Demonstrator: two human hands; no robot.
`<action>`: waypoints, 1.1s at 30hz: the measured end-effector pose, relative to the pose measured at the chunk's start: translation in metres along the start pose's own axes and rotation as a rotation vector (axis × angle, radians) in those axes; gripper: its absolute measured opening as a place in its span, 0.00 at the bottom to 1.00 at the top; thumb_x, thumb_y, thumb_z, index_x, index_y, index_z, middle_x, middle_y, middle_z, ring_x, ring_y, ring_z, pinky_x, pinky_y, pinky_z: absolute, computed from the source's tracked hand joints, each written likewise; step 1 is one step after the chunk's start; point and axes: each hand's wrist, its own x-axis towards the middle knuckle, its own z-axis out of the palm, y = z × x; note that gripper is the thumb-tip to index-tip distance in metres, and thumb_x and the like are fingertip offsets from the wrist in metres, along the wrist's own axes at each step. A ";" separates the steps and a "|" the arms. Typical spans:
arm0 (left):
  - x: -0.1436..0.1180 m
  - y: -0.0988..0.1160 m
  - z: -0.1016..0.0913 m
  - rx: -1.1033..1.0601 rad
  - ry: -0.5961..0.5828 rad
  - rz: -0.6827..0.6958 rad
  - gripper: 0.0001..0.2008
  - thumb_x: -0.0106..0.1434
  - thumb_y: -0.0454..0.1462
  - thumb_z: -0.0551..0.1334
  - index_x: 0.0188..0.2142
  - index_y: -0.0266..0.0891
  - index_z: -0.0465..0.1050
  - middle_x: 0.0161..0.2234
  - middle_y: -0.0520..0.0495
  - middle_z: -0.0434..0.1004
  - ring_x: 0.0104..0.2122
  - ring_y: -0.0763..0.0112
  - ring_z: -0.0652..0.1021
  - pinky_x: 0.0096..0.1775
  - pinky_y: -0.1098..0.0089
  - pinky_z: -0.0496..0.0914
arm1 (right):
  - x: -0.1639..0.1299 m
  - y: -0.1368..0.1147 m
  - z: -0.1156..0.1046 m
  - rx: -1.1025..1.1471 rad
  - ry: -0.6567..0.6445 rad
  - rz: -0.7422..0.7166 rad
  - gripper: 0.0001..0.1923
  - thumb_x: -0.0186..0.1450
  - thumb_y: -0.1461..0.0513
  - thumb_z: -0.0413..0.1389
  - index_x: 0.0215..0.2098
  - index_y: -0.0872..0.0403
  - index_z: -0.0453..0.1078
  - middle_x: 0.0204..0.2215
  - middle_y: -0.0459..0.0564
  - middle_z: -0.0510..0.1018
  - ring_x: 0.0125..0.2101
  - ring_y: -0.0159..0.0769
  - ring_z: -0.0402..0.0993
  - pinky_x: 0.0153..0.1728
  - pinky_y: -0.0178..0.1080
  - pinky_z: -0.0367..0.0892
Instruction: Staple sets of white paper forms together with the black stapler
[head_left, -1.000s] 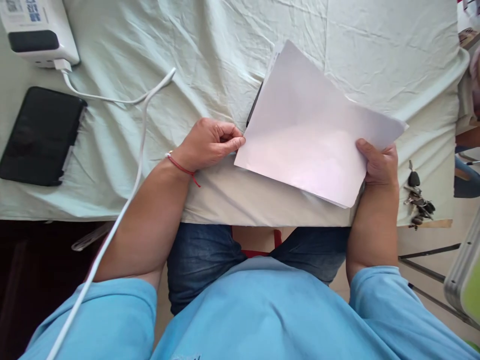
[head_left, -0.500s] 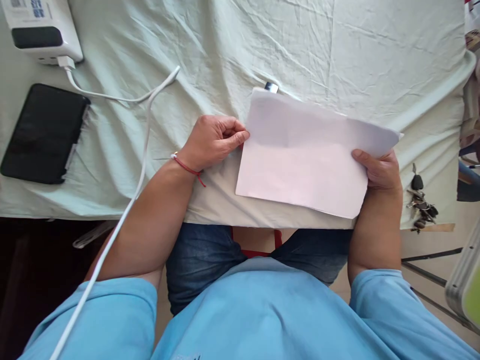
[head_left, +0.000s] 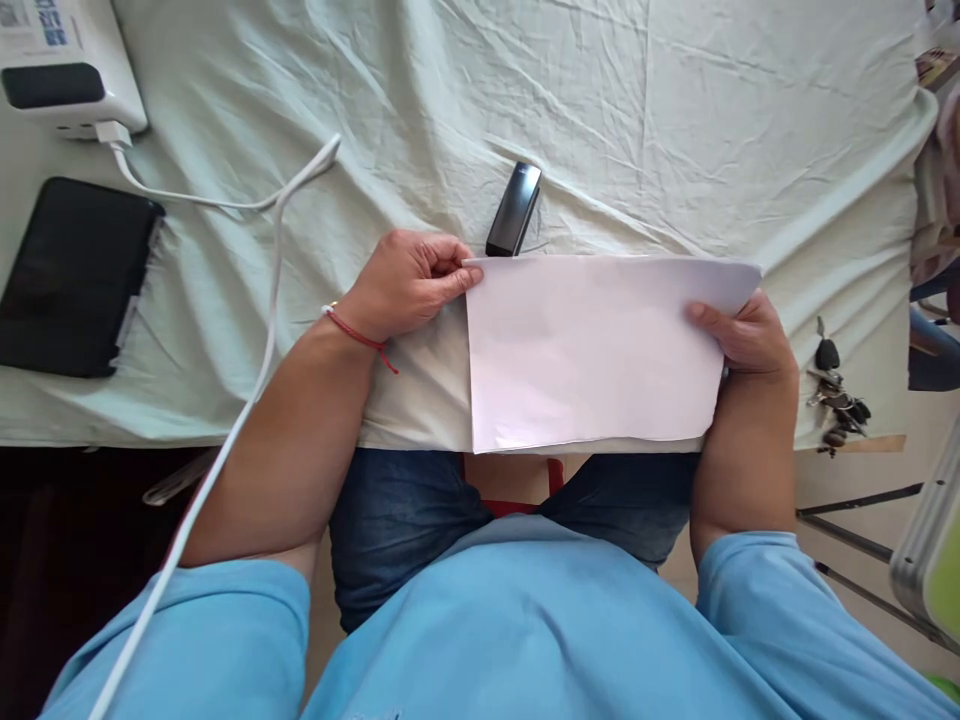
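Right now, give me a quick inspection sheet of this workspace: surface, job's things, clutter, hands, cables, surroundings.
Surface: table under a wrinkled pale green cloth.
Job's things: white paper sheets, held flat at the near table edge; black stapler just behind them.
Clutter: black phone far left; white device top left; bunch of keys at the right edge.
Hands: left hand pinches the paper's upper left corner; right hand grips its right edge, thumb on top.
Cables: white cable runs from the white device across the cloth and off the near edge.
Surroundings: metal frame legs and a grey and green thing at right; floor below.
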 end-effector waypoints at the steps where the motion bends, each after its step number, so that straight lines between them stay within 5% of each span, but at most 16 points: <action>1: 0.000 0.001 -0.001 0.016 -0.018 -0.004 0.13 0.70 0.48 0.74 0.36 0.41 0.87 0.31 0.49 0.83 0.32 0.66 0.77 0.36 0.66 0.71 | 0.001 -0.003 0.002 -0.005 0.014 -0.019 0.39 0.41 0.37 0.94 0.35 0.51 0.87 0.34 0.50 0.93 0.29 0.39 0.84 0.29 0.39 0.83; 7: 0.000 0.014 -0.003 0.161 -0.105 -0.018 0.10 0.69 0.44 0.70 0.33 0.43 0.83 0.25 0.53 0.74 0.28 0.68 0.72 0.38 0.64 0.69 | 0.002 -0.015 0.014 -0.027 0.028 -0.032 0.40 0.39 0.33 0.93 0.32 0.51 0.88 0.27 0.49 0.89 0.24 0.37 0.78 0.24 0.38 0.77; 11: 0.000 0.016 -0.001 0.202 -0.118 -0.025 0.11 0.69 0.44 0.68 0.32 0.43 0.81 0.27 0.51 0.78 0.30 0.65 0.75 0.39 0.63 0.68 | 0.002 -0.016 0.016 -0.054 0.046 -0.036 0.40 0.41 0.33 0.92 0.34 0.50 0.89 0.28 0.49 0.90 0.25 0.38 0.81 0.25 0.38 0.78; 21: 0.003 0.010 0.014 0.192 0.152 -0.069 0.07 0.70 0.44 0.73 0.37 0.46 0.82 0.33 0.49 0.86 0.34 0.62 0.81 0.43 0.60 0.75 | -0.004 -0.027 0.014 -0.025 0.041 0.132 0.22 0.45 0.53 0.89 0.28 0.50 0.87 0.25 0.50 0.89 0.21 0.38 0.81 0.22 0.37 0.79; 28: 0.005 0.009 0.016 0.246 0.169 -0.064 0.12 0.74 0.47 0.70 0.34 0.47 0.80 0.31 0.48 0.83 0.35 0.59 0.79 0.45 0.58 0.73 | -0.003 -0.024 0.002 -0.089 -0.103 0.248 0.29 0.38 0.50 0.93 0.23 0.51 0.81 0.21 0.50 0.85 0.20 0.37 0.78 0.20 0.37 0.76; 33: 0.005 0.007 0.014 0.211 0.130 -0.020 0.13 0.72 0.48 0.71 0.32 0.48 0.79 0.28 0.51 0.77 0.34 0.60 0.76 0.43 0.57 0.69 | 0.000 -0.020 0.005 -0.090 -0.024 0.093 0.31 0.44 0.42 0.93 0.32 0.48 0.88 0.23 0.45 0.84 0.22 0.33 0.72 0.21 0.35 0.67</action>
